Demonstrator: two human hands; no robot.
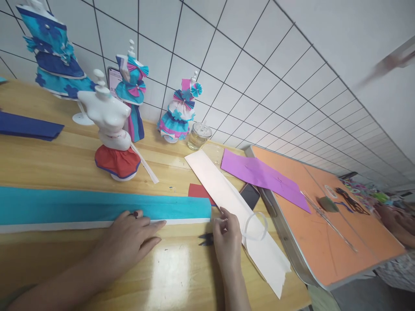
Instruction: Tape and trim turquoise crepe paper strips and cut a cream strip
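A long turquoise strip (81, 205) with a white lower edge lies flat across the wooden table. My left hand (132, 235) presses on its lower edge, fingers spread. At the strip's right end is my right hand (227, 229), its thumb and fingers pinched together; what they hold is too small to name. Dark scissor tips (205, 239) show just left of that hand. Beyond it a long white strip (233, 203) lies slantwise, with a ring of white tape (256, 226) on it. A piece of red paper (199, 191) is partly under the white strip.
Behind stand a white mannequin (106, 108) in a red skirt (118, 162) and several dressed mannequins. A lidded glass (199, 136), purple paper (262, 172) and dark phone (250, 196) lie farther right. An orange table (324, 229) adjoins; a person's arm (394, 224) is beyond.
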